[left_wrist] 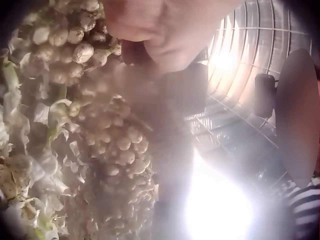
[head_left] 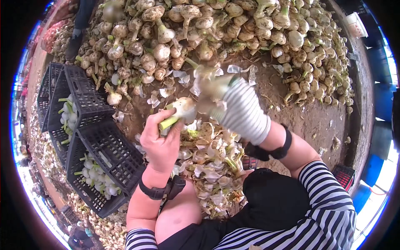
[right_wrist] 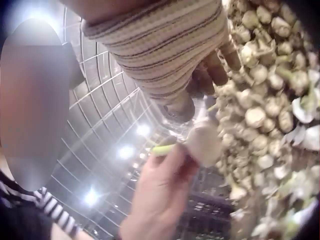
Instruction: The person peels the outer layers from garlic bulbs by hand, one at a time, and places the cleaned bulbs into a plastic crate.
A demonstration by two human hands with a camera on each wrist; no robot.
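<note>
My bare left hand (head_left: 161, 141) pinches a garlic bulb (head_left: 185, 109) by its cut green stem, fingers and thumb around the stem. The bulb is pale and smooth on one side, brownish near the top. My right hand (head_left: 243, 109) wears a striped glove with bare fingertips and is just right of the bulb, its fingers blurred. In the right wrist view, the gloved hand (right_wrist: 175, 60) has its thumb close above the garlic, with a whitish strip by the fingertips; I cannot tell whether they grip it. The left wrist view shows the left hand (left_wrist: 155, 30) at the top, its grip hidden.
A big heap of unpeeled garlic (head_left: 204, 23) spreads ahead. Black plastic crates (head_left: 110, 154) stand at the left, two holding white trimmed bulbs (head_left: 98, 177). Loose skins (head_left: 212, 166) pile up between the legs. A wooden board (head_left: 362, 83) edges the right side.
</note>
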